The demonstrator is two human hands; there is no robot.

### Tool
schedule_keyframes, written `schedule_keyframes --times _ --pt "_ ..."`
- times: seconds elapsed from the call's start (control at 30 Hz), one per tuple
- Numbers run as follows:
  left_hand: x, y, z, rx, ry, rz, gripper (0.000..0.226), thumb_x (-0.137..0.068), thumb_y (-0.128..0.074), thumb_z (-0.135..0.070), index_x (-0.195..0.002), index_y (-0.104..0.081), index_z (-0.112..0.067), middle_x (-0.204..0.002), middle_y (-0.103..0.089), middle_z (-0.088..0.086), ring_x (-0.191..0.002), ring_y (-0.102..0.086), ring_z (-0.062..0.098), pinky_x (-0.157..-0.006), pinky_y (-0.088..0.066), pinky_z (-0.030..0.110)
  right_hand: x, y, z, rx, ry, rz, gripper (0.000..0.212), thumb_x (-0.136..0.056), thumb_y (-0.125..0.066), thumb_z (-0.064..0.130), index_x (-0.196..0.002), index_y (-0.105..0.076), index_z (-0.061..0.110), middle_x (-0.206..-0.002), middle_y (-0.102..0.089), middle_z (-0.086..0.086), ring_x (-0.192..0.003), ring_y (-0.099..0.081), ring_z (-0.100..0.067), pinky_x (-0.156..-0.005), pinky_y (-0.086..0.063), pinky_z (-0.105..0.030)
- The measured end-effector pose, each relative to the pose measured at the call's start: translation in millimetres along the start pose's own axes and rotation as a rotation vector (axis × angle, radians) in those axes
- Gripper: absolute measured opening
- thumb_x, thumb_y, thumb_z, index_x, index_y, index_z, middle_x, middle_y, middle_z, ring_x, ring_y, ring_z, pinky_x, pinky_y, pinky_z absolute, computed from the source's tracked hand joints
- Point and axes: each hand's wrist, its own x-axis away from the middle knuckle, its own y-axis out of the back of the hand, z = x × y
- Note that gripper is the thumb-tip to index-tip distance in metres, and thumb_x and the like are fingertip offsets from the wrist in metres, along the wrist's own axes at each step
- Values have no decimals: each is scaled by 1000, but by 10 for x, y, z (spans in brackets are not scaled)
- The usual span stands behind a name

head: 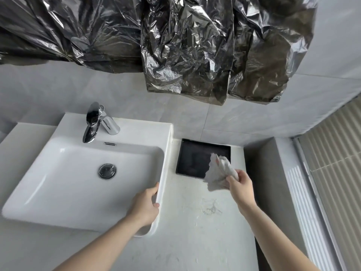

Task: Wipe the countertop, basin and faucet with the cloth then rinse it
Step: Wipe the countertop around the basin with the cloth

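No readable writing or brand anywhere. Far left: white glossy ceramic basin (58, 173), rectangular with rounded corners, round chrome drain plug (107, 171) in its floor, slim chrome overflow slot under the curved chrome faucet (93, 123) on the back ledge. Left hand (145, 206) grips the basin's right rim, fingers curled over the edge, thumb on the outer side. Pale matte stone countertop (187, 231) to the right, faint streaky marks on it. Black rectangular tray (192, 155) sits near the back wall. Right hand (241, 187) pinches a crumpled grey-white cloth (219, 174), held above the countertop at the tray's front-right corner. Crinkled shiny dark plastic sheet (185, 45) hangs overhead; grey tiled wall (58, 90) behind.
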Motion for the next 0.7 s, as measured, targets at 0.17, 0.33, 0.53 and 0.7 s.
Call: schedule_keyframes --times 0.17,0.33,0.53,0.7 --pt "3 12 -33 -21 8 -9 74 -89 -61 -16 -154 -31 -34 -146 -52 -5 -138 -46 17 -109 -43 32 373 171 -977 397 -86 -27 70 -94 -65 20 -157 -34 16 -160 -38 -11 -139 -47 -34 -110 -44 -46" --pt "-16 18 -17 -30 6 -6 76 -86 -64 -19 -153 -31 -35 -146 -53 -6 -138 -46 16 -112 -40 34 405 -150 -1243 674 64 92 82 -97 -61 38 -163 -14 30 -173 -1 -3 -159 -3 -27 -128 -17 -46" --pt "-39 -19 -10 -37 -12 -40 74 -88 -64 -16 -154 -33 -33 -146 -52 -7 -138 -45 14 -113 -37 28 263 -840 -1138 985 -46 106 79 -100 -26 64 -164 5 29 -170 17 -15 -154 14 -42 -120 -6 -61" --pt "-61 -40 27 -23 -4 -51 74 -86 -64 -16 -152 -35 -34 -144 -54 -8 -137 -47 13 -111 -41 30 430 -1529 -944 992 168 291 73 -105 -29 52 -164 9 31 -169 24 -12 -155 19 -42 -123 5 -62"
